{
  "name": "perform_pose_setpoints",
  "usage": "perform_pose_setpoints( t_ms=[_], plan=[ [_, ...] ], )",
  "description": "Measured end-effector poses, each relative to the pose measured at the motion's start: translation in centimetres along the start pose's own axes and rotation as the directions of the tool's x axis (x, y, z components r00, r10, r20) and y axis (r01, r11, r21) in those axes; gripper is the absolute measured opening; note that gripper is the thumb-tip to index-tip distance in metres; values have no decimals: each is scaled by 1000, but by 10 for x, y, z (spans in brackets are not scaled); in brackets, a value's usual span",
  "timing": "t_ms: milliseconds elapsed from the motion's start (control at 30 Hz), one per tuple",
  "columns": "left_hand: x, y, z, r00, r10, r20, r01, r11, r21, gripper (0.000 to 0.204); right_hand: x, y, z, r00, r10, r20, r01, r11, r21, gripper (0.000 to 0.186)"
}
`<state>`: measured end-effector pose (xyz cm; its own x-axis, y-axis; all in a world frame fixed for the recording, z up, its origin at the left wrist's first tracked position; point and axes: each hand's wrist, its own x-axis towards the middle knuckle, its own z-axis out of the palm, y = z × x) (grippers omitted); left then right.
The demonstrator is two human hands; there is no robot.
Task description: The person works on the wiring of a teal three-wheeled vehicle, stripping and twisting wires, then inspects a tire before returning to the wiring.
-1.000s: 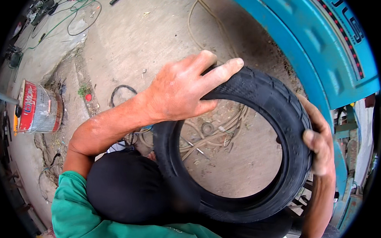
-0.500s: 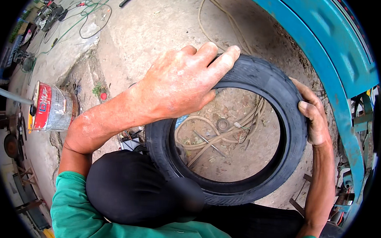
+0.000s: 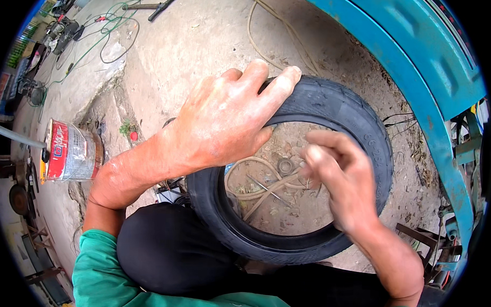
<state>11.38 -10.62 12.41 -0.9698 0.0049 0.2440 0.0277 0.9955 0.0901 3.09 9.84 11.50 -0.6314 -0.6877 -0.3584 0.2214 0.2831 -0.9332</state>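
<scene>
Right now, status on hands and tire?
Left hand gripping upper tire. Right hand blurred, in front of tire's right side, contact unclear. Tan hose showing through tire's opening.

Bright, diffuse daylight fills the fisheye view, its edges curving into black, the right hand's fingers [image 3: 325, 163] blurred.

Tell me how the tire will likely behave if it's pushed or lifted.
The tire holds a round shape around its open middle, so it is probably fairly stiff, with some give. Its circular outline suggests it could roll if pushed on edge. Its grooved tread probably makes it less slippery.
</scene>
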Motion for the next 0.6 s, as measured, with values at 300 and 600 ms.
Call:
perform_pose_setpoints(
  t_ms=[300,600],
  plan=[
    [-8,8,-1,998,-61,-22,60,997,-45,81,31,27,24,987,-152,52,27,479,877,57],
    [-18,10,14,998,-66,24,68,989,-134,80,31,32,15,969,-140,203,-110,487,866,66]
  ],
)
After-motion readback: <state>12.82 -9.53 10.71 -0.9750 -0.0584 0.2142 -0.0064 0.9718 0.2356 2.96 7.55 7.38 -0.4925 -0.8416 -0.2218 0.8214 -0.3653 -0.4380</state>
